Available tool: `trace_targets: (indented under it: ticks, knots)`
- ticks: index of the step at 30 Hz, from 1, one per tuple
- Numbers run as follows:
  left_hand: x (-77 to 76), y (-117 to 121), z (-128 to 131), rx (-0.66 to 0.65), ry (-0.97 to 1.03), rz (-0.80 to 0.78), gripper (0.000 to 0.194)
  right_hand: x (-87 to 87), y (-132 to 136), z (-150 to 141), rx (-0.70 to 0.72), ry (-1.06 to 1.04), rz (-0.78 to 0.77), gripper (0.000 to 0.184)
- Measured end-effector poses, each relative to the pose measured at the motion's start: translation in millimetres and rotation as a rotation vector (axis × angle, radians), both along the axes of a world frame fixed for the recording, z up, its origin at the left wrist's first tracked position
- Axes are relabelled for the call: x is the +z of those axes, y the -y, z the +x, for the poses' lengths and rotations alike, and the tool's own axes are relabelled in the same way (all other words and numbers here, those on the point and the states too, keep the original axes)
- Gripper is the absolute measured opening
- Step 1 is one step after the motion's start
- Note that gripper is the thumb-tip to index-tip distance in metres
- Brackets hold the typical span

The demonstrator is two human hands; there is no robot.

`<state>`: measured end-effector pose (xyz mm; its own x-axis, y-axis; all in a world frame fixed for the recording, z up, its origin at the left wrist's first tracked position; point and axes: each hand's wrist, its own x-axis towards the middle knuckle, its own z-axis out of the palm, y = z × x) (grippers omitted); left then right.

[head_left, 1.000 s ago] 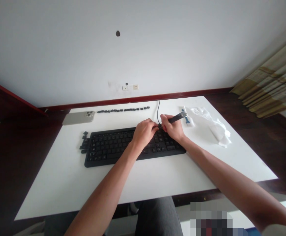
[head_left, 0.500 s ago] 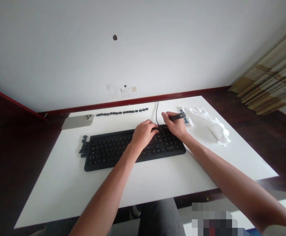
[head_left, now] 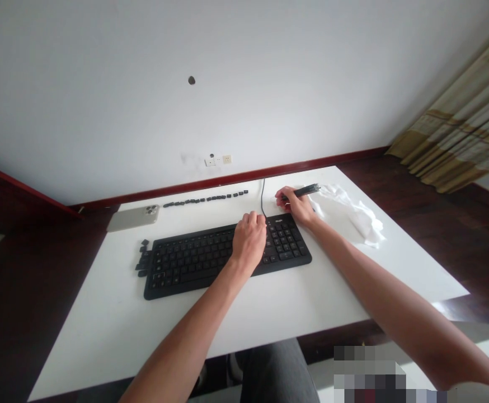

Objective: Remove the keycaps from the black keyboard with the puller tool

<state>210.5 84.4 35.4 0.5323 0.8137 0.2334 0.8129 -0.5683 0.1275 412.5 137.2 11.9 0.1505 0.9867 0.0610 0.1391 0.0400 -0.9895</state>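
Observation:
My left hand (head_left: 249, 238) rests on the black computer keyboard (head_left: 211, 263), its fingers curled down over the keys near the top edge, holding nothing visible. My right hand (head_left: 297, 205) sits just past the keyboard's top right corner, gripping a slim black tool (head_left: 305, 192) between fingers and thumb. The tool's tip points away from the keyboard. Several loose black keycaps (head_left: 144, 258) lie in a small heap by the keyboard's left end. More keycaps (head_left: 205, 199) form a row near the table's back edge.
A thin black cable (head_left: 263, 196) runs from the keyboard towards the wall. A smartphone (head_left: 133, 218) lies at the back left of the white table (head_left: 89, 336). Crumpled white tissue (head_left: 349, 211) lies at the right. Dark wooden floor surrounds the table.
My right hand has drawn back from the keys, past the keyboard's top edge, with the black tool. The hands are further apart. The whole view has shifted slightly as my head moved.

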Motion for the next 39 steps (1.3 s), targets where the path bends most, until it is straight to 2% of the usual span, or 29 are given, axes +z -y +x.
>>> trace_targets:
  ticks: [10, 25, 32, 39]
  knots:
    - [5.3, 1, 5, -0.003, -0.138, 0.072, 0.022, 1.6, 1, 0, 0.005, 0.06, -0.003, 0.042]
    - [15.6, 5, 22, 0.002, -0.242, 0.045, 0.032, 4.4, 2, 3, 0.103, 0.04, 0.03, 0.034]
    - [22.8, 0, 22, -0.066, -0.299, 0.025, 0.029, -2.0, -1, 6, 0.11, 0.04, 0.037, 0.036]
    - [27.4, -10, 9, -0.171, -0.335, 0.016, 0.022, -1.4, -2, 6, 0.099, 0.041, 0.023, 0.038]
